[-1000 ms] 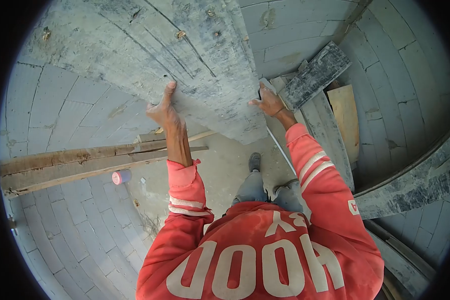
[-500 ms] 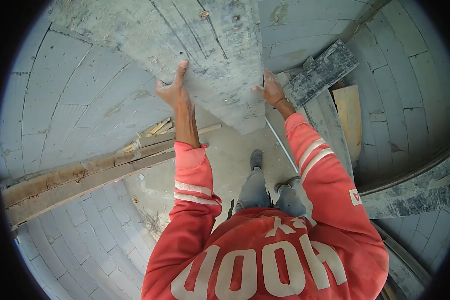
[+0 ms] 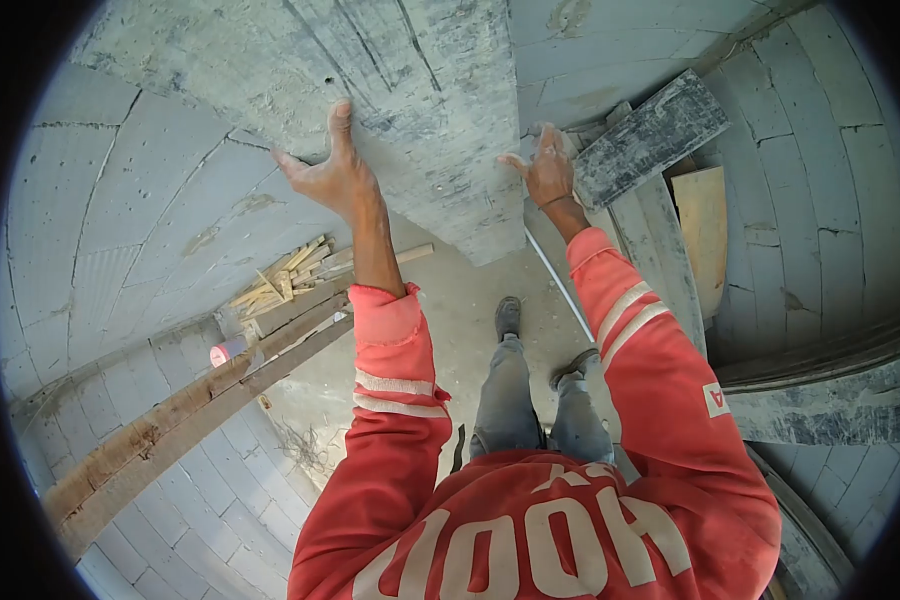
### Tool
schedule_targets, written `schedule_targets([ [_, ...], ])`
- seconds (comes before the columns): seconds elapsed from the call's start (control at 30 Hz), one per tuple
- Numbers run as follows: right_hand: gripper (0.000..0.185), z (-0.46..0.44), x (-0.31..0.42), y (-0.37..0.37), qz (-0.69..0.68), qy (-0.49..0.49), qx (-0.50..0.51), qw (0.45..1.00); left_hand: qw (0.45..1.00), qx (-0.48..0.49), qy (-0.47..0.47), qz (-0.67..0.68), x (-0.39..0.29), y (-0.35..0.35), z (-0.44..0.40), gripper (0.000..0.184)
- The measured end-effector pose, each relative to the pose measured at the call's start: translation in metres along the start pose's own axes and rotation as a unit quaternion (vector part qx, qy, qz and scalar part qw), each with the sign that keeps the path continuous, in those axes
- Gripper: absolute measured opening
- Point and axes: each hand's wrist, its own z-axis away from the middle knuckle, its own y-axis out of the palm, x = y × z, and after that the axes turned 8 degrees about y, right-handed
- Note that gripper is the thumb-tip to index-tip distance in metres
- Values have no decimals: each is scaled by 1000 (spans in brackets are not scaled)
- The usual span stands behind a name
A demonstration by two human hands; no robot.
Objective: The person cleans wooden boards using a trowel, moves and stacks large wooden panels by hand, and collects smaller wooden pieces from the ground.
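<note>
A large grey, plaster-smeared board [image 3: 420,130] stands in front of me, wide at the top and narrower towards the floor. My left hand [image 3: 345,180] is at its left edge, thumb laid on the face and the other fingers along the edge, partly hidden. Beside the right edge is my right hand [image 3: 550,182], its fingers stretched and apart and the thumb pointing at the board's face. Whether that thumb touches the board I cannot tell.
Two long timbers [image 3: 195,410] cross at the left, near a pile of wood strips [image 3: 285,275] and a pink-topped container [image 3: 228,350]. Dark planks [image 3: 653,138] and a plywood piece [image 3: 700,235] lean at the right. A thin pale pole [image 3: 560,285] lies near my boots.
The board has shifted up and left in view, my left hand moving with it. My right hand's fingers have opened away from the right edge. More of the wood strips shows.
</note>
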Motion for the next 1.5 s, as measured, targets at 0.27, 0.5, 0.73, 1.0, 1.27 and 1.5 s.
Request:
schedule_targets([
  [0.27, 89, 20, -62, 63, -20, 1, 7, 1000, 995, 62, -67, -34, 70, -38, 73, 97],
  [0.5, 95, 36, -107, 122, 70, 98, 99, 988, 959, 188, -210, -41, 177, -78, 177, 100],
  [0.73, 97, 39, -149, 143, 86, 22, 103, 991, 921, 272, -260, -100, 227, -110, 242, 92],
  [1.0, 82, 22, -131, 123, -51, -30, 144, 988, 921, 196, -337, 2, 210, -104, 220, 61],
  [1.27, 78, 6, -55, 87, 97, 32, 145, 984, 942, 187, -274, -51, 230, -111, 186, 69],
  [1.5, 68, 16, -75, 125, 40, 68, 133, 988, 931, 224, -256, -129, 258, -85, 154, 74],
])
